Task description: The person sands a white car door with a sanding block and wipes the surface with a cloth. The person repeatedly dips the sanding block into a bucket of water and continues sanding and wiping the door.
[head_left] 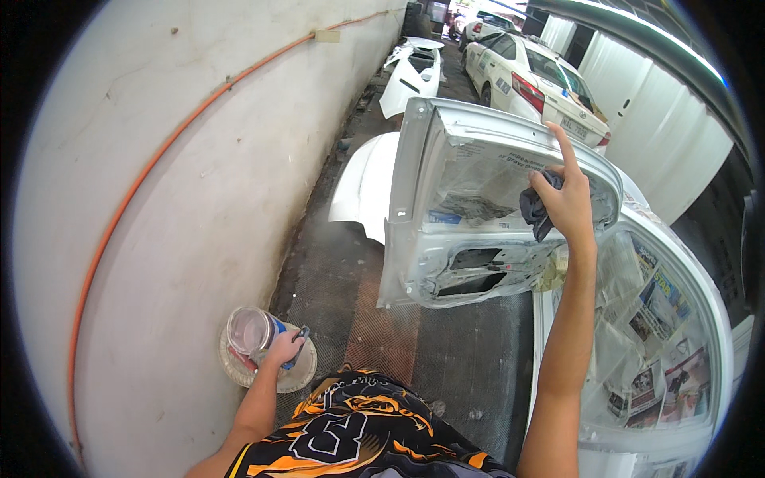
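Observation:
At the lower left, my left hand (284, 348) is closed, with a dark tool end (300, 334) showing beyond the fingers; its kind is unclear. Right beside that hand is a round, clear-sided container (250, 330) with a blue side, over a round off-white stand (295, 381). My right hand (570, 199) is raised at an open white car door (414, 171), its fingers closed round a crumpled dark grey cloth (535, 209). The index finger stretches up to the door's top edge. Paper and clear film cover the door's window opening.
A concrete wall (199, 199) with an orange hose (131, 191) runs along the left. The car body (721, 358) at right has newspaper over its opening. White body panels (412, 76) lie farther ahead, near a parked white car (530, 68). The floor (382, 319) is dark and textured.

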